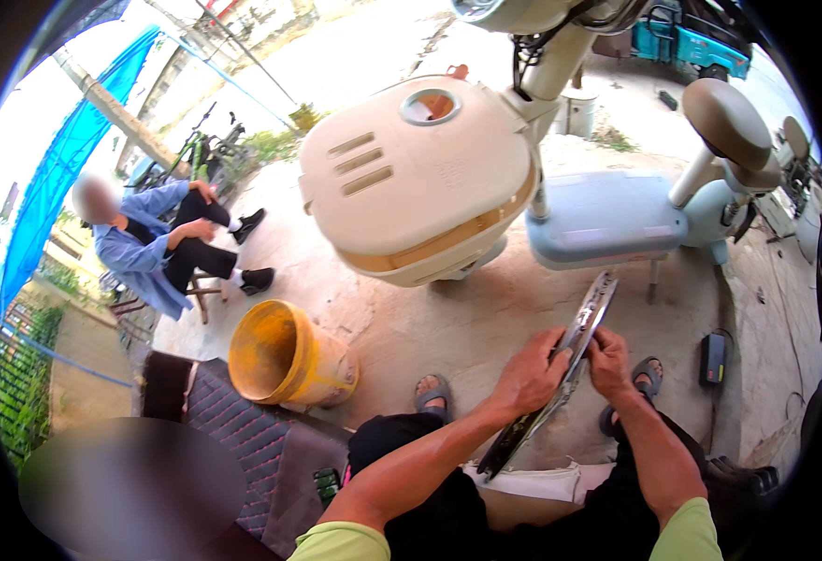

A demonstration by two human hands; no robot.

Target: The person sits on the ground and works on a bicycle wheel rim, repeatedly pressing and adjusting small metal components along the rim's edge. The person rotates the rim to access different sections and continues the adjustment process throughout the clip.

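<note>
A long, narrow, curved piece of shiny metal slants in front of my knees, its lower end dark. Its exact kind is hard to make out at this angle. My left hand is closed round its left side near the middle. Just to the right, my right hand grips the opposite edge, fingers bent against it. The lower end reaches down close to a pale seat or cloth between my thighs. Beyond its upper tip stands a cream and light blue electric scooter, with its front box and footboard facing me.
A yellow bucket stands left of my feet, beside a dark quilted mat. Farther left, a person in a blue shirt sits on a stool. A black box lies on the concrete at right. A teal cargo vehicle is parked behind.
</note>
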